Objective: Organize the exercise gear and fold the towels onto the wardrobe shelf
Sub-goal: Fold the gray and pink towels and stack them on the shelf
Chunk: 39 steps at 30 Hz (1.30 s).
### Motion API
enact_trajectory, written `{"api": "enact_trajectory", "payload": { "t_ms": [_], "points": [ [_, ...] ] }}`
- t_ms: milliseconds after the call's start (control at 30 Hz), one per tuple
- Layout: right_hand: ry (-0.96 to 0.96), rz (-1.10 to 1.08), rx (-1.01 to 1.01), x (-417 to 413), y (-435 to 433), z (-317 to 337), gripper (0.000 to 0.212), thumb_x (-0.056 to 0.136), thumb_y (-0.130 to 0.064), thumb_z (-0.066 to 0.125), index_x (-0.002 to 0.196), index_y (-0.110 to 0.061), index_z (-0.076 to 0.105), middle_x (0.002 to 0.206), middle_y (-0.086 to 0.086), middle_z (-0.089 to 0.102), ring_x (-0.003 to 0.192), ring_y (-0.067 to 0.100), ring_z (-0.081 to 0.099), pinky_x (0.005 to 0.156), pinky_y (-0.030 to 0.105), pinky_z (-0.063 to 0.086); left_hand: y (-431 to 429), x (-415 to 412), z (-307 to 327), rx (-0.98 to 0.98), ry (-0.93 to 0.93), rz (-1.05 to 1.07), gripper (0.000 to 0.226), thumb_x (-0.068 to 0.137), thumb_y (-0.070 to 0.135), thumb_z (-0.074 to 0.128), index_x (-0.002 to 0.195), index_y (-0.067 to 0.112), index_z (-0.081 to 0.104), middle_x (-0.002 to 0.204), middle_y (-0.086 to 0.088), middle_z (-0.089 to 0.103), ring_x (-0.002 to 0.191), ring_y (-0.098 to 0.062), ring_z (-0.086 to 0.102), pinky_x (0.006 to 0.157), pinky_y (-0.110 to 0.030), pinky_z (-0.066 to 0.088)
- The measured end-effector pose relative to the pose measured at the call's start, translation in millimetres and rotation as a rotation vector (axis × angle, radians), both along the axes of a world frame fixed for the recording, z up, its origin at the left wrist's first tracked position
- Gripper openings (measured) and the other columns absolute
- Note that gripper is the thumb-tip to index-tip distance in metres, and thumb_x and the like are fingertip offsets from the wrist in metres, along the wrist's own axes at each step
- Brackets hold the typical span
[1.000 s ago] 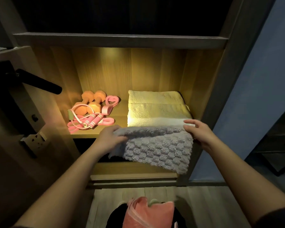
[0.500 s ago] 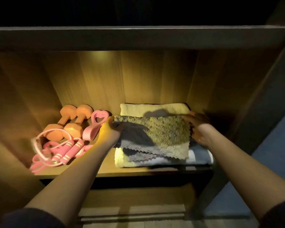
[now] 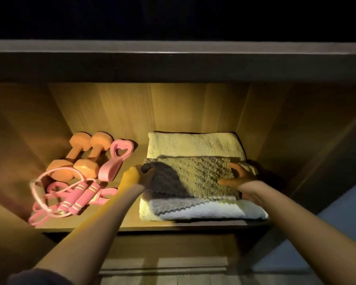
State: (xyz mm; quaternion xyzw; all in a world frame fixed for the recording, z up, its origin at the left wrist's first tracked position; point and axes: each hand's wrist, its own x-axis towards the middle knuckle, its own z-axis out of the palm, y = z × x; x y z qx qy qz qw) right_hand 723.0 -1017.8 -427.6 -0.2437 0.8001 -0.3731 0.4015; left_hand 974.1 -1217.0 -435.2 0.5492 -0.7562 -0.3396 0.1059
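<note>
A folded grey towel [image 3: 201, 175] lies on top of a folded cream towel [image 3: 195, 144] on the right half of the lit wardrobe shelf [image 3: 132, 223]. My left hand [image 3: 135, 175] grips the grey towel's left edge. My right hand [image 3: 237, 177] holds its right edge, thumb on top and fingers curled at the side. On the left half of the shelf lie two orange dumbbells [image 3: 80, 159], a pink heart-shaped grip trainer [image 3: 116, 159] and a pink skipping rope [image 3: 70, 196] with its cord looped.
The shelf above [image 3: 173, 62] overhangs the compartment at head height. Wooden side walls [image 3: 296, 151] close it in left and right. A lower ledge [image 3: 162, 264] sits below the shelf front. The floor shows at the bottom right.
The grey towel went from hanging at the shelf's front edge to lying flat on the cream towel. Both hands followed it into the shelf. My view moved closer.
</note>
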Motion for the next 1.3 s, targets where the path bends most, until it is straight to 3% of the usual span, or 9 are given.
{"api": "enact_trajectory", "payload": {
  "t_ms": [133, 267, 367, 467, 600, 800, 967, 1067, 1300],
  "points": [
    [-0.011, 0.025, -0.046, 0, 8, 1, 0.092, 0.076, -0.013, 0.082, 0.150, -0.034, 0.031, 0.161, 0.003, 0.020, 0.141, 0.034, 0.031, 0.108, 0.046, 0.040, 8, 13, -4, -0.085, 0.038, 0.050, 0.027, 0.093, 0.043, 0.060, 0.075, 0.023, 0.058, 0.069, 0.004, 0.059, 0.063, -0.009, 0.052, 0.050, -0.022, 0.033],
    [0.083, -0.069, -0.145, -2, 9, 7, 0.068, 0.079, -0.009, 0.079, 0.138, -0.027, 0.049, 0.134, 0.010, 0.054, 0.097, 0.025, 0.062, 0.068, 0.031, 0.055, 23, 21, 6, 0.034, 0.238, 0.074, 0.029, 0.093, 0.040, 0.063, 0.078, 0.014, 0.064, 0.068, -0.004, 0.064, 0.059, -0.017, 0.055, 0.051, -0.026, 0.041],
    [0.161, -0.152, -0.200, -9, 5, 17, 0.044, 0.087, -0.016, 0.072, 0.125, -0.027, 0.052, 0.102, -0.002, 0.059, 0.066, 0.014, 0.059, 0.047, 0.024, 0.050, 39, 19, 25, 0.283, 0.485, 0.109, 0.023, 0.092, 0.034, 0.064, 0.092, 0.011, 0.063, 0.090, -0.010, 0.070, 0.075, -0.024, 0.066, 0.060, -0.030, 0.055],
    [0.159, -0.204, -0.269, -23, 2, 24, 0.036, 0.091, -0.009, 0.064, 0.122, -0.024, 0.053, 0.123, 0.002, 0.051, 0.083, 0.016, 0.058, 0.056, 0.025, 0.052, 52, 13, 37, 0.381, 0.556, 0.074, 0.020, 0.093, 0.027, 0.064, 0.100, 0.009, 0.063, 0.098, -0.010, 0.070, 0.073, -0.022, 0.069, 0.053, -0.026, 0.057],
    [0.195, -0.147, -0.077, -25, 9, 8, 0.036, 0.091, -0.009, 0.065, 0.123, -0.021, 0.053, 0.107, 0.006, 0.058, 0.066, 0.018, 0.057, 0.051, 0.026, 0.047, 69, 15, 27, 0.386, 0.426, 0.034, 0.014, 0.089, 0.017, 0.069, 0.097, 0.005, 0.066, 0.091, -0.014, 0.069, 0.064, -0.023, 0.067, 0.047, -0.023, 0.054],
    [0.258, -0.108, 0.025, -23, 10, -6, 0.041, 0.088, -0.003, 0.067, 0.126, -0.012, 0.054, 0.132, 0.012, 0.051, 0.093, 0.021, 0.052, 0.076, 0.031, 0.048, 68, 19, 15, 0.246, 0.309, 0.080, 0.013, 0.078, 0.005, 0.072, 0.090, 0.002, 0.068, 0.075, -0.015, 0.067, 0.052, -0.020, 0.060, 0.044, -0.023, 0.051],
    [0.427, -0.049, 0.079, -22, 9, -2, 0.042, 0.090, -0.011, 0.066, 0.129, -0.012, 0.051, 0.134, 0.010, 0.051, 0.095, 0.021, 0.052, 0.080, 0.032, 0.048, 60, 20, 8, 0.228, 0.215, 0.069, 0.017, 0.075, 0.007, 0.073, 0.091, 0.007, 0.067, 0.081, -0.017, 0.072, 0.070, -0.030, 0.072, 0.069, -0.043, 0.062],
    [0.505, -0.028, 0.112, -19, 7, -3, 0.043, 0.095, -0.016, 0.057, 0.136, -0.016, 0.044, 0.132, 0.011, 0.050, 0.094, 0.023, 0.056, 0.082, 0.036, 0.050, 49, 17, 3, 0.187, 0.173, 0.091, 0.023, 0.082, 0.026, 0.071, 0.095, 0.011, 0.061, 0.080, -0.010, 0.070, 0.066, -0.024, 0.072, 0.060, -0.036, 0.061],
    [0.836, 0.308, -0.073, -23, -30, 9, 0.049, 0.102, -0.010, 0.037, 0.149, -0.022, 0.035, 0.147, 0.007, 0.045, 0.092, 0.011, 0.056, 0.090, 0.033, 0.045, 3, -11, 12, -0.287, 0.057, -0.187, 0.042, 0.091, 0.030, 0.065, 0.127, 0.012, 0.052, 0.120, -0.008, 0.059, 0.104, -0.028, 0.059, 0.090, -0.043, 0.052]
  ]
}}
